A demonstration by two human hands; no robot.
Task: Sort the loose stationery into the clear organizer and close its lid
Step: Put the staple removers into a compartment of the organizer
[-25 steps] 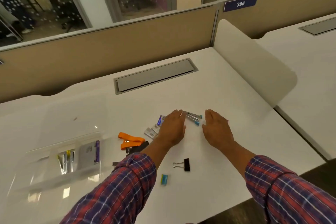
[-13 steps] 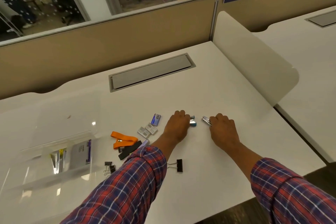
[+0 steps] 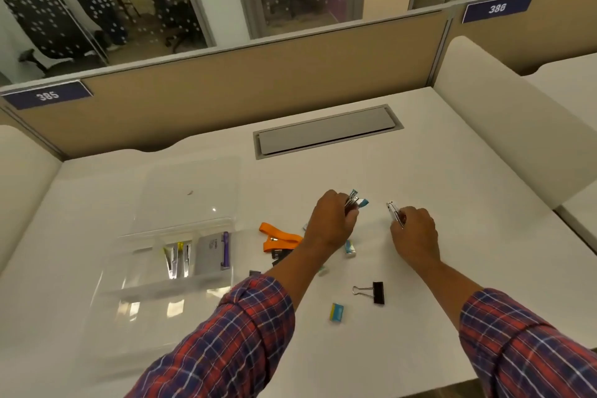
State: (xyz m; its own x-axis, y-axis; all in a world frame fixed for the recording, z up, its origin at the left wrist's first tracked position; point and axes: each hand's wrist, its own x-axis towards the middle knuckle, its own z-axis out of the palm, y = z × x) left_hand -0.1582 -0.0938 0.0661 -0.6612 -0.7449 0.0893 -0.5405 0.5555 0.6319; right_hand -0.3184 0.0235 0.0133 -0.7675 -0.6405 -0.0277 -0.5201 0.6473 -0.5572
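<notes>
Partly done, by the look of it. Clear organizer (image 3: 168, 255) sitting on the white bench (image 3: 452, 178), over to the left, lid (image 3: 190, 191) lying open behind it. Already inside: a few thin yellow and silver sticks (image 3: 177, 259) in a middle slot, standing up and down in the picture, and a grey pad with a purple pen (image 3: 225, 250) in the slot to the right, the pen pointing the same way.

Still loose on the bench: an orange tool (image 3: 278, 240), a black binder clip (image 3: 374, 292) with its wire loops pointing left, a small blue and yellow block (image 3: 336, 312), and a few little bits half hidden by the arm.

Left hand (image 3: 331, 223) curled tight round a bunch of small silver and blue things (image 3: 355, 202), ends poking up and to the right. Right hand (image 3: 415, 233) curled round a thin silver thing (image 3: 393, 212), its end pointing up and left. Hands near each other, not touching.

Left to do: carry these to the organizer, gather the rest, shut the lid.
</notes>
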